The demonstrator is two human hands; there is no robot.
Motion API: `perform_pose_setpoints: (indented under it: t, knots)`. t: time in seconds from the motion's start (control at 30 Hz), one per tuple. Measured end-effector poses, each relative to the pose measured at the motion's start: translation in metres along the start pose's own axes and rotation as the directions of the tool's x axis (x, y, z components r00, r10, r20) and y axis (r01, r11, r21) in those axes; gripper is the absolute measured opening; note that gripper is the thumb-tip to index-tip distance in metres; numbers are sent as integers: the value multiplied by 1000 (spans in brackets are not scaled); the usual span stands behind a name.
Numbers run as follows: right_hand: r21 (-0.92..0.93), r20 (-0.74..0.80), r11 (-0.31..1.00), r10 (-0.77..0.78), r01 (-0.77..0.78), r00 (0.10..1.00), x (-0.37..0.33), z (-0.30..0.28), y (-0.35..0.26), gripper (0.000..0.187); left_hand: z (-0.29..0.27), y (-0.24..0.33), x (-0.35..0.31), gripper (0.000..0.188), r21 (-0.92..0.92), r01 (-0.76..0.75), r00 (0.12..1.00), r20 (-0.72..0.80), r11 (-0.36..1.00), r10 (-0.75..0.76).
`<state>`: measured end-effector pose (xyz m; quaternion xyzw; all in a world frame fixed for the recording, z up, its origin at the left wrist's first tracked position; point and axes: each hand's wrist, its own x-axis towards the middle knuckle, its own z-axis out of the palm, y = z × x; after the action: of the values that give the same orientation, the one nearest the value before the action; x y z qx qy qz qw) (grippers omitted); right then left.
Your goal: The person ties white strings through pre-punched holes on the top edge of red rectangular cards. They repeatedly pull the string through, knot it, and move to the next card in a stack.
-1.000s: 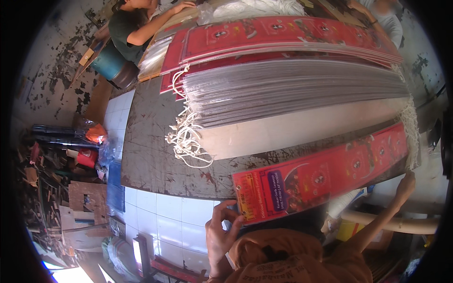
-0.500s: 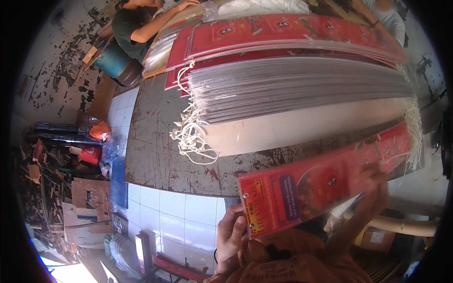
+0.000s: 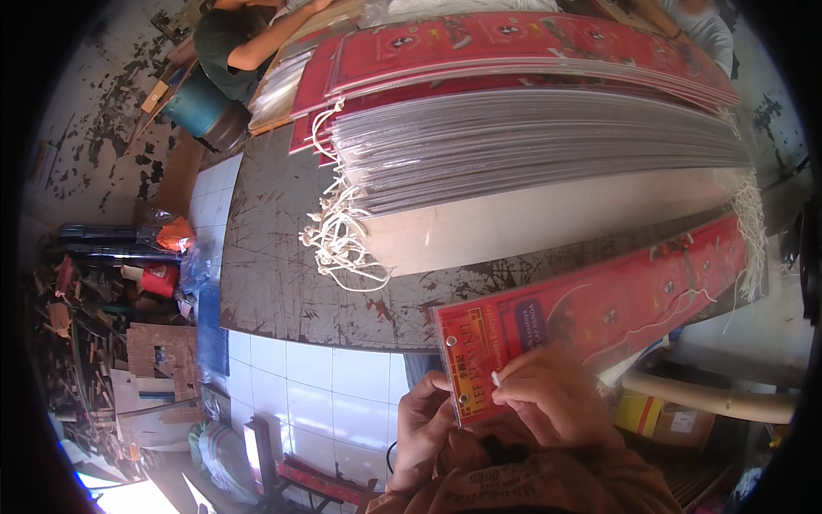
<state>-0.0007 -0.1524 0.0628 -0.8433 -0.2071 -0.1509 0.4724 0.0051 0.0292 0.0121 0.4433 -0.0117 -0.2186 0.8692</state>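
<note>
A long red printed sign (image 3: 651, 283) in a clear, shiny covering lies at a slant in front of me, its left end past the table edge. My left hand (image 3: 421, 428) grips that end at the lower corner, beside a metal eyelet (image 3: 463, 398). A second eyelet (image 3: 451, 341) shows near the upper corner. Over the sign, my right hand (image 3: 556, 394) pinches the knotted tip of a white string (image 3: 496, 378), close to the lower eyelet. Part of the string trails across the sign toward its right end.
Behind the sign, a thick stack of similar boards (image 3: 548, 146) with knotted white strings (image 3: 342, 248) covers much of the scratched table (image 3: 274, 248). More red signs (image 3: 514, 43) lie at the back. Two people work beyond. Scrap and cardboard (image 3: 158, 364) crowd the left floor.
My right hand has moved left from the sign's far part to near its left end, now pinching the string tip. My left hand keeps its grip on the corner.
</note>
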Motion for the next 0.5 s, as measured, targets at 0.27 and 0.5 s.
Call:
perform_pose_setpoints:
  t: [0.27,0.5]
  knots:
    - [-54,-2,999,-2,2,1000,-2,3,-3,33,1,2,0,10,-29,13,1000,17,1000,-13]
    - [-177,-27,980,89,-92,996,0,10,-15,29,-3,4,-2,13,-12,20,999,49,1000,-19]
